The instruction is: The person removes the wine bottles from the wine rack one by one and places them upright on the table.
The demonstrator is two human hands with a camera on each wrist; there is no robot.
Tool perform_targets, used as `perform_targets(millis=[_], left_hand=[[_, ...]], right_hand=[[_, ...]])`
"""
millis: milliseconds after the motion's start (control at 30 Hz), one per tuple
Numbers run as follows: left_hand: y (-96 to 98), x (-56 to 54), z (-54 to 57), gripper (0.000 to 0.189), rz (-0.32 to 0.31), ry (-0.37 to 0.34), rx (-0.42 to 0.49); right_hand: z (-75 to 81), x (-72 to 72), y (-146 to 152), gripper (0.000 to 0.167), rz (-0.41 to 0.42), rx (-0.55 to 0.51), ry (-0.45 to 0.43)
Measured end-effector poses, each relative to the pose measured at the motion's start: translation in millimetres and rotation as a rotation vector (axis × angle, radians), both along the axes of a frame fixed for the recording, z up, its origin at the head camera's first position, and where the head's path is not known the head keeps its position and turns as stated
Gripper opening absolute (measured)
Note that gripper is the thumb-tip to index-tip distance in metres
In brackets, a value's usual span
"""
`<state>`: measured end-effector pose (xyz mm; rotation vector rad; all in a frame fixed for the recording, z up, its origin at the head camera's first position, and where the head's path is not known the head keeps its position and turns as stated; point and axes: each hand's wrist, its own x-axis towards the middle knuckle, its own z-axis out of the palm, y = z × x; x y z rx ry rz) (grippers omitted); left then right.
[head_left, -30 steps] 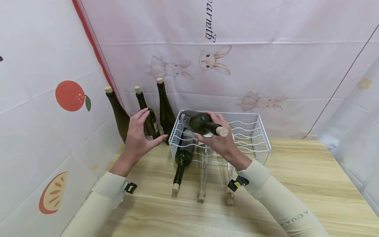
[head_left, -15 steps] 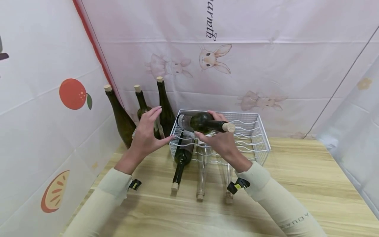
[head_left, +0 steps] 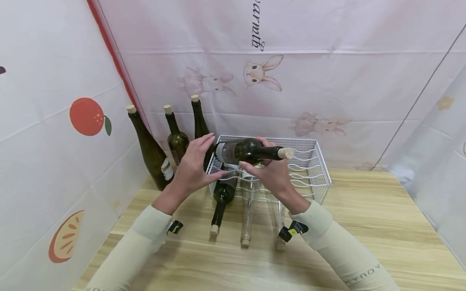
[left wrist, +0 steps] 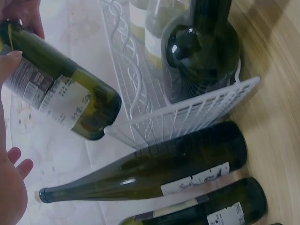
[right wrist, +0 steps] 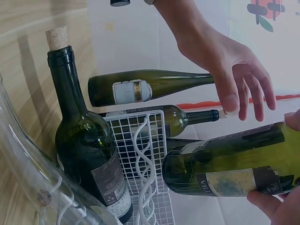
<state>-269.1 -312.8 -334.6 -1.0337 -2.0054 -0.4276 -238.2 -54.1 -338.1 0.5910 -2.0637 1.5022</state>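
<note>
My right hand (head_left: 271,173) grips a dark green corked wine bottle (head_left: 247,151) around its body, holding it tilted above the white wire rack (head_left: 322,161). Its cork points to the right in the head view and its base to the left. Close to that base is my left hand (head_left: 193,163), thumb and fingers spread, with nothing between them. The right wrist view shows a gap between the left hand (right wrist: 234,70) and the held bottle (right wrist: 234,164). Another dark wine bottle (head_left: 225,190) lies in the rack's left slot, neck toward me.
Two clear corked bottles, one (head_left: 248,210) in the middle and one (head_left: 281,218) to its right, lie in the rack, necks out over the wooden table (head_left: 204,258). Three green bottles stand left of the rack: a left one (head_left: 147,147), a middle one (head_left: 177,139) and a right one (head_left: 199,121).
My left hand has moved right, from in front of the standing bottles to the held bottle's base. The held bottle has shifted slightly, its cork now further right and higher.
</note>
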Motion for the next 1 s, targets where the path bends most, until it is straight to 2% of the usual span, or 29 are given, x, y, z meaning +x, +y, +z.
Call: perform_targets(millis=[167, 333, 433, 933, 1000], left_hand=[[10.0, -0.8, -2.2, 0.114, -0.006, -0.005, 0.002], [17.3, -1.2, -3.5, 0.113, -0.016, 0.000, -0.014], [21.6, -1.9, -3.6, 0.112, -0.016, 0.002, -0.025], [35.2, 1.5, -3.1, 0.107, 0.007, -0.068, -0.044], [36.2, 1.3, -3.1, 0.107, 0.005, -0.070, -0.041]], right_hand=[[7.6, 6.9, -1.4, 0.066, 0.009, -0.048, 0.027], [21.4, 21.1, -2.3, 0.062, 0.041, -0.084, 0.001], [23.0, 24.1, -1.6, 0.061, 0.058, -0.102, -0.024], [20.6, 26.7, -1.6, 0.058, 0.104, -0.174, -0.055], [15.3, 22.8, -1.4, 0.059, 0.105, -0.174, -0.050]])
